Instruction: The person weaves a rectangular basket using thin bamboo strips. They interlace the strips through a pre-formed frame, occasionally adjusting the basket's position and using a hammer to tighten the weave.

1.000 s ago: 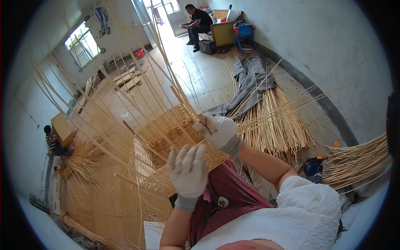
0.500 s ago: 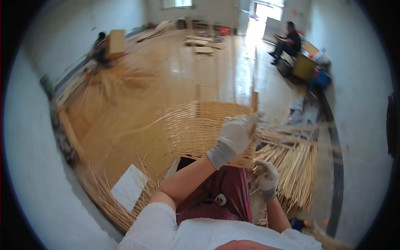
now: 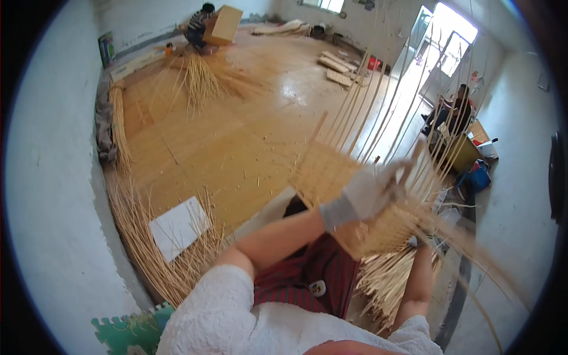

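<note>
A half-woven wicker basket [image 3: 325, 174] is tilted over my lap, with tall thin stakes [image 3: 371, 112] rising from its sides. My left hand [image 3: 370, 192], in a pale glove with a grey cuff, is closed at the basket's upper edge near a corner. Its fingers are somewhat blurred. Long loose weaving strands [image 3: 464, 239] trail from that corner to the right, smeared by motion. My right hand [image 3: 423, 235] is at the basket's right side, mostly hidden behind the wickerwork and strands, so its fingers do not show.
A pile of cut canes [image 3: 387, 278] lies below the basket. Long canes [image 3: 160, 254] and a white sheet [image 3: 180, 228] are on the left. Far left, a person [image 3: 198, 26] crouches by a box [image 3: 223, 25]; another person [image 3: 458, 112] sits near the doorway.
The basket has turned and tilted, its stakes now leaning right. My left hand has moved right with it; my right hand has gone up behind the wickerwork. The view has swung too.
</note>
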Demonstrator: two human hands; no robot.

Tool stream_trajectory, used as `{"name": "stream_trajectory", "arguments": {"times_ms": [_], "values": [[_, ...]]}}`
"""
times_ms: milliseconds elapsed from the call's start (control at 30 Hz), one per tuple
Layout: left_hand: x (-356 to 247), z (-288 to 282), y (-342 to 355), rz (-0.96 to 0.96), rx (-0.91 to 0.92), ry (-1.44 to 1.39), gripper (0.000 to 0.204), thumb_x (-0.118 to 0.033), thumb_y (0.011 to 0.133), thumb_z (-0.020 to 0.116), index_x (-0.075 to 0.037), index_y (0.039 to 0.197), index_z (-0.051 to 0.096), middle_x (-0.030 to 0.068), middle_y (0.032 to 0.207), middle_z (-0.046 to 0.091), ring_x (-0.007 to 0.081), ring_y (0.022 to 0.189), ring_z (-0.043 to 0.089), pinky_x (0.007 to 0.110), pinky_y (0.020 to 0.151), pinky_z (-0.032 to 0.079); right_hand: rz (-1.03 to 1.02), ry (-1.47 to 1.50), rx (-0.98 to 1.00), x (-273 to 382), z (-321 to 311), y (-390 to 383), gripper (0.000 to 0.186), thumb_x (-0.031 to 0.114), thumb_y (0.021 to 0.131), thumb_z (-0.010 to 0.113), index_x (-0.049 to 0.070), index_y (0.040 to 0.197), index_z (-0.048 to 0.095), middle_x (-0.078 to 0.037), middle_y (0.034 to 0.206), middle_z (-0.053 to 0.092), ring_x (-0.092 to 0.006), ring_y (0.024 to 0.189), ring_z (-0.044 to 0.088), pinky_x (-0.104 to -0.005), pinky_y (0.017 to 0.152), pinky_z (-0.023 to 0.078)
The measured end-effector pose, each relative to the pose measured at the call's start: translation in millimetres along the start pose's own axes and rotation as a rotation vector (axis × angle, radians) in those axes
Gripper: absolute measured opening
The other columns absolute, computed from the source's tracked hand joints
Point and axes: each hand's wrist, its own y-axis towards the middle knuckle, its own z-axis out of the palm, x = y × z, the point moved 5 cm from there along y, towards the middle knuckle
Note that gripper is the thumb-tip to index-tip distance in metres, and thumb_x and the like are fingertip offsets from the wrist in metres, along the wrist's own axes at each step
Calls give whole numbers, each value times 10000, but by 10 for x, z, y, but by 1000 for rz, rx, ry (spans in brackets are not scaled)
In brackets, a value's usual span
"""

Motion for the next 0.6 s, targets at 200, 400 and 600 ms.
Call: {"name": "stream_trajectory", "arguments": {"times_ms": [200,400,600], "values": [[1025,-338,532,-154,95,743,365,-167,1005,565,-60,1354,565,201,1078,709,338,857,724,452,728,577,298,495,15,215,-68,-397,218,273,1037,671,62,1092,677,-34,981,699,-162,916,683,-328,843,572],[1922,-470,703,-551,-34,38,513,-437,1075,482,-6,1217,722,147,1175,752,248,1031,706,401,892,552,195,391,-275,696,259,-500,230,273,1004,705,43,1005,704,-18,873,681,-148,752,665,-308,696,563],[3352,21,-27,-1008,-70,-814,409,-363,1035,660,18,1180,690,95,930,732,160,780,678,274,653,575,230,-378,-258,-579,283,130,552,505,980,629,-16,1098,765,-127,994,749,-209,908,658,-360,870,506]]}}
